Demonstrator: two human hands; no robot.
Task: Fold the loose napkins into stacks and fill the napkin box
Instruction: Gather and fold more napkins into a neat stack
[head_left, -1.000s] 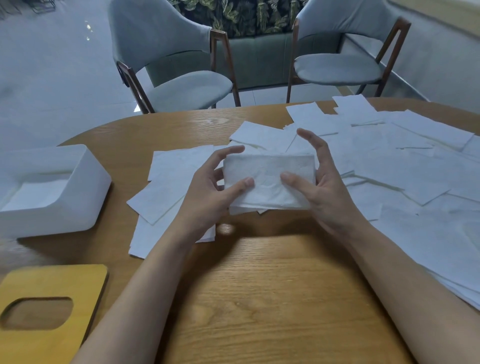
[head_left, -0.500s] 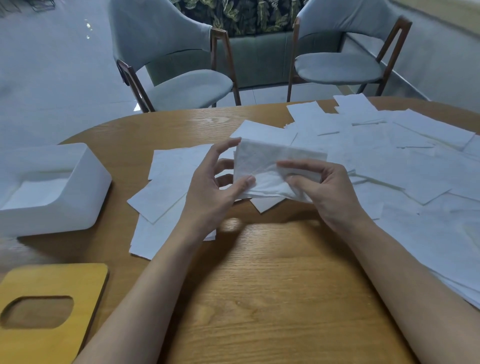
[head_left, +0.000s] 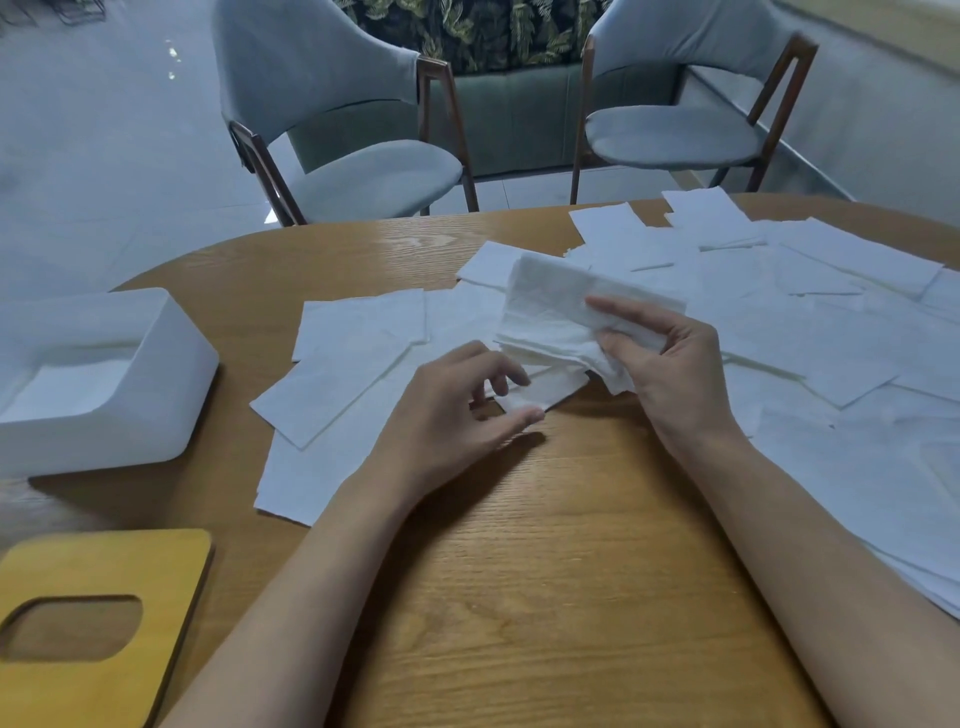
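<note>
Nearest, at the left edge, a yellow wooden lid (head_left: 104, 566) with an oblong cut-out lies flat on the table (head_left: 519, 571). Both bare forearms reach in from the bottom across the bare wood.

The left hand (head_left: 457, 415) hovers low over the table with its fingers loosely curled and the thumb stretched forward. It grasps nothing; its fingertips are just beside the lower edge of the stack (head_left: 550, 312), above one sheet lying flat under them.

The right hand (head_left: 675, 374) has the stack of folded napkins pinched between thumb and forefinger at its right end. The stack is lifted off the table and tilted, its free end pointing up and to the left, its layered edges fanning a little toward the left hand.

Loose napkins (head_left: 831, 338) lie flat and overlapping behind and to the right of the hands — a broad spread running to the right edge of the table, with a smaller group to the left of the hands.

Farther left stands the white box (head_left: 171, 395), open at the top, with white napkins lying inside it — well apart from the stack.

Beyond the table's far rim stand two grey chairs (head_left: 363, 171) with dark wooden legs, and a green sofa (head_left: 519, 119) between them.
</note>
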